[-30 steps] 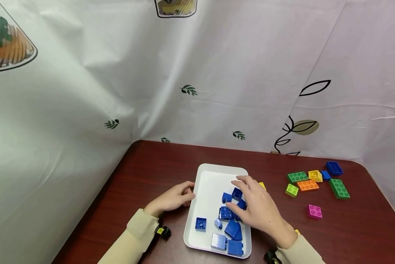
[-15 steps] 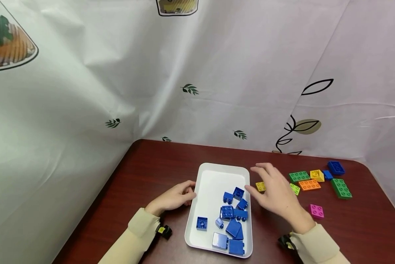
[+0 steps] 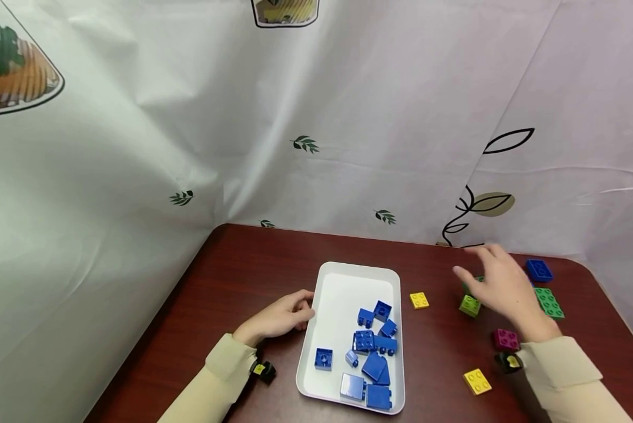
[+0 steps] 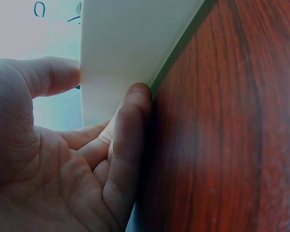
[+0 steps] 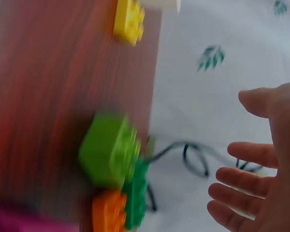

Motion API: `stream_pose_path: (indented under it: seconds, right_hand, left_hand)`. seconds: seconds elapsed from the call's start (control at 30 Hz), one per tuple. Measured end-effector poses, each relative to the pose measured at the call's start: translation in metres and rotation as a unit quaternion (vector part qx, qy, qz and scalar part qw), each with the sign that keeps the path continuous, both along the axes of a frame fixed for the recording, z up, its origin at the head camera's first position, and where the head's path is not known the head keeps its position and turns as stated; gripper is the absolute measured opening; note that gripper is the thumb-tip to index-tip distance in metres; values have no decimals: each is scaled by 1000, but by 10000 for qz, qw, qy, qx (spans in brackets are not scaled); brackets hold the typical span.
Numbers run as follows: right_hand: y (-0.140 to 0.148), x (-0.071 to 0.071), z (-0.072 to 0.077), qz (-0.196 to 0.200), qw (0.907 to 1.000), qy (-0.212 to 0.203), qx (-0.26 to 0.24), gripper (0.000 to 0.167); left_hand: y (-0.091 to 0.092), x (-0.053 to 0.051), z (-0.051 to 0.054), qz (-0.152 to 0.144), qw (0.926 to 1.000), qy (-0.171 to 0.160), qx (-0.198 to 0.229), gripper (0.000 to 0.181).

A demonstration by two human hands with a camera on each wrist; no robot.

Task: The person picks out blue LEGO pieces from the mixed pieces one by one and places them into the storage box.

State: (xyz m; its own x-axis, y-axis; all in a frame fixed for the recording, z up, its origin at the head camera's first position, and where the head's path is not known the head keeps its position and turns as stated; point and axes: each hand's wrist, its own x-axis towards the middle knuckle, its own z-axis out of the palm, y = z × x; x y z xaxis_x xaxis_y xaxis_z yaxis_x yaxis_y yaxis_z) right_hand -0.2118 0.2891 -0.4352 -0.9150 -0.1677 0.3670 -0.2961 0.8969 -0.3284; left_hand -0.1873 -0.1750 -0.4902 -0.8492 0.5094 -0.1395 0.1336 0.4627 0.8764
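A white tray (image 3: pixel 337 276) holding several blue bricks (image 3: pixel 363 341) lies on the dark red-brown table. At its left side, my left hand (image 3: pixel 279 317) holds the edge. In the left wrist view the thumb (image 4: pixel 63 76) meets the rim while curled fingers (image 4: pixel 130 130) touch the outer wall. My right hand (image 3: pixel 506 291), with nothing in it, hovers over the loose bricks on the right, thumb and fingers spread apart. Just below its thumb sits a lime green brick (image 3: pixel 470 305). The orange brick (image 5: pixel 108 212) and a green brick (image 5: pixel 135 195) show in the right wrist view.
One yellow brick (image 3: pixel 419 300) lies right of the tray, another yellow brick (image 3: pixel 477 381) nearer the front. A magenta brick (image 3: pixel 506 339) is close to the right wrist. Farther right are a green brick (image 3: pixel 549 302) and a dark blue brick (image 3: pixel 539 270). A white curtain (image 3: pixel 348 147) hangs behind.
My right hand has moved from above the blue bricks in the tray rightward, off the tray and over the loose bricks. The left hand has stayed at the tray's edge.
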Motion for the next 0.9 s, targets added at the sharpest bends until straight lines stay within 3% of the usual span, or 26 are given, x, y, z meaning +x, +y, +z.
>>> stream_pose_path:
  seconds: [0.37,0.67,0.9]
  right_hand:
    - [63,-25,-7,-682,9961,-548,98,59]
    - [91,-32,-15,-964,9907,-940,182,60]
    - [116,-36,-24,-1159,9819,-1459,337,74]
  left_hand:
    - [0,0,1,-4,10000,-4,-14,43]
    - [1,1,3,-14,10000,26,-67,43]
    - [0,1,2,3,10000,11,-72,43]
